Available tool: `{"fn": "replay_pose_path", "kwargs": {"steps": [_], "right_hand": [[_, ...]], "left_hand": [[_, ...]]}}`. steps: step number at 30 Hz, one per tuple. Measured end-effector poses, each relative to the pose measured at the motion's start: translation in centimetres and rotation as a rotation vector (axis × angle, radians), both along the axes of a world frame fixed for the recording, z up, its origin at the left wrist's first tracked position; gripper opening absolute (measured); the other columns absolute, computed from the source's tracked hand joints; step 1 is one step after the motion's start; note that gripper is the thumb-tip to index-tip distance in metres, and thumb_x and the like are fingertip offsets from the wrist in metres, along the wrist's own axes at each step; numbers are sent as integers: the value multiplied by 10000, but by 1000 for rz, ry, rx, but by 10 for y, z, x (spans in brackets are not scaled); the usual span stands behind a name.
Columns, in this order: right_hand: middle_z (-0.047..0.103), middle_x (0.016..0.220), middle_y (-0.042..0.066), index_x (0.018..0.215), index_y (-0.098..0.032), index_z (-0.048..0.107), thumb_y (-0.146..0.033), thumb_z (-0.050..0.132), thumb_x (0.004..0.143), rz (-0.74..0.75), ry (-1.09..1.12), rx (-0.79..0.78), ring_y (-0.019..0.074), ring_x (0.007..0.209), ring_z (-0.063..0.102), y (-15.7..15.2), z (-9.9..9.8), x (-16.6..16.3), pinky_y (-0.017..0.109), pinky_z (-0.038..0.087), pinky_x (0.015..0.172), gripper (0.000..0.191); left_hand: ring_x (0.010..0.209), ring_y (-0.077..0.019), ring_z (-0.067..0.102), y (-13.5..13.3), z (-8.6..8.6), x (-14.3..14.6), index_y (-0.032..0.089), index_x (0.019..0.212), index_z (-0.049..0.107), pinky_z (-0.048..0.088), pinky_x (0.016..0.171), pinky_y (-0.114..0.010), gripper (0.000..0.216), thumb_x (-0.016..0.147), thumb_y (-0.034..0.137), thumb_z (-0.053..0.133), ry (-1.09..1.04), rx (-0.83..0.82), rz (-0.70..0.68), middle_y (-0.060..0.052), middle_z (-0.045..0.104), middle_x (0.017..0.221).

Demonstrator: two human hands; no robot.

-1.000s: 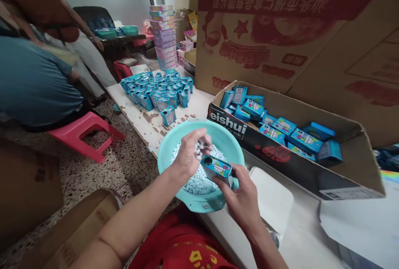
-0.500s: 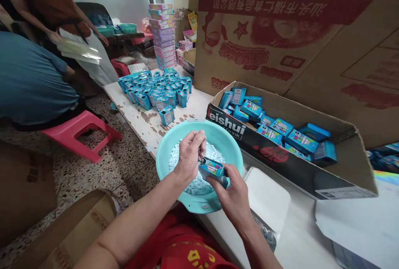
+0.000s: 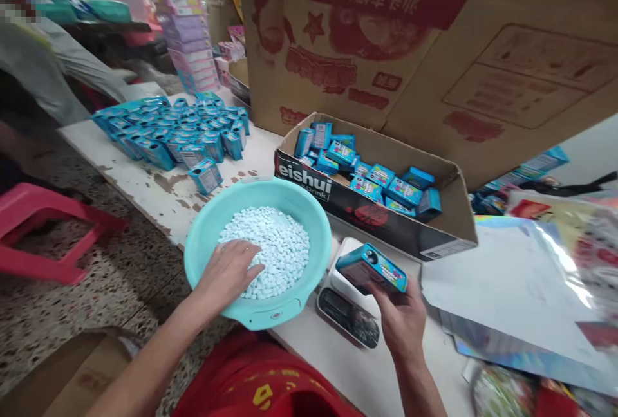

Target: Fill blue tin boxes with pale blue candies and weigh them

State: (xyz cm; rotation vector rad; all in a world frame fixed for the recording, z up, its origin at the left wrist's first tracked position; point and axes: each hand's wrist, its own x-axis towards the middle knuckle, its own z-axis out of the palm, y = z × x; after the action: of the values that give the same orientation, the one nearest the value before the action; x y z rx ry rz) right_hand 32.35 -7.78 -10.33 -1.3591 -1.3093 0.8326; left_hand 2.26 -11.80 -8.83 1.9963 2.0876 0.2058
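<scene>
My right hand [image 3: 398, 307] grips a small blue candy box [image 3: 371, 268], tilted, with a dark round opening showing on its end. The box is held above a white kitchen scale [image 3: 348, 314] with a dark front panel. My left hand [image 3: 232, 269] lies palm down in a turquoise basin [image 3: 316, 211], its fingers loosely apart at the near left side of a heap of pale blue candies [image 3: 275, 243]. Whether its fingertips hold any candies is hidden.
A long carton [image 3: 386, 224] of blue boxes stands behind the basin and scale. Many blue boxes [image 3: 168, 134] stand grouped at the table's left. Large cardboard boxes [image 3: 347, 76] rise behind. White sheets [image 3: 492, 269] and plastic bags lie right; a pink stool [image 3: 48, 230] stands left.
My right hand has carried the candy box from over the basin rightward to above the scale. My left hand has dropped from the box down to the candies. The view has turned right.
</scene>
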Motion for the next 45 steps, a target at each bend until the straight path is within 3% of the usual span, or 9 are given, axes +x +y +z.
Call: {"fn": "replay_pose_path", "kwargs": {"steps": [7, 11, 14, 19, 25, 31, 38, 45], "right_hand": [[609, 819, 24, 926, -159, 582, -414, 721, 654, -76, -56, -33, 180, 754, 575, 13, -46, 37, 344, 475, 730, 398], [567, 1102, 97, 1135, -172, 511, -424, 710, 668, -90, -122, 7, 239, 1011, 552, 6, -59, 48, 430, 443, 894, 567], [472, 1233, 129, 1224, -180, 448, -419, 628, 756, -150, -176, 95, 259, 1134, 498, -11, -61, 56, 464, 424, 938, 555], [499, 1156, 121, 1187, -168, 489, -406, 552, 827, -309, -312, 22, 253, 1075, 532, -53, -61, 67, 465, 456, 902, 436], [529, 1122, 138, 1157, -165, 527, -387, 581, 826, -298, -511, 63, 273, 1053, 516, -95, -65, 71, 480, 472, 854, 403], [542, 1118, 159, 1126, -170, 555, -428, 572, 833, -240, -688, 106, 315, 1090, 487, -119, -72, 67, 545, 390, 912, 391], [539, 1122, 153, 1118, -175, 556, -441, 582, 827, -261, -661, 110, 303, 1100, 473, -115, -72, 60, 536, 358, 948, 396], [532, 1126, 154, 1164, -153, 529, -421, 599, 809, -258, -595, 135, 298, 1097, 485, -77, -63, 59, 514, 423, 899, 450]], "left_hand": [[1054, -296, 578, 11, -5, 2, 189, 1177, 575, 397, 878, -403, 368, 896, 362, 412, 16, -151, -108, -115, 639, 1127], [1046, -291, 589, 12, -11, -1, 197, 1174, 575, 403, 872, -378, 382, 879, 381, 417, -30, -193, -127, -113, 644, 1116], [1038, -280, 590, 11, -13, -1, 215, 1152, 583, 403, 870, -364, 374, 863, 387, 418, -44, -223, -102, -102, 647, 1107], [1062, -273, 569, 12, -14, -1, 228, 1167, 570, 401, 877, -352, 398, 846, 408, 421, -67, -258, -86, -91, 640, 1117], [1075, -305, 551, 12, -12, -1, 205, 1205, 547, 407, 854, -378, 437, 860, 419, 385, -36, -277, -123, -120, 617, 1157], [1070, -278, 553, 11, -13, -1, 227, 1198, 555, 406, 854, -345, 439, 846, 441, 402, -91, -264, -110, -92, 629, 1136], [1047, -278, 560, 12, -14, -2, 232, 1176, 557, 405, 838, -338, 398, 841, 418, 447, -97, -271, -124, -90, 636, 1103], [1007, -302, 570, 13, -11, 4, 193, 1091, 582, 428, 781, -366, 323, 806, 308, 485, 19, -323, -147, -125, 604, 1091]]}}
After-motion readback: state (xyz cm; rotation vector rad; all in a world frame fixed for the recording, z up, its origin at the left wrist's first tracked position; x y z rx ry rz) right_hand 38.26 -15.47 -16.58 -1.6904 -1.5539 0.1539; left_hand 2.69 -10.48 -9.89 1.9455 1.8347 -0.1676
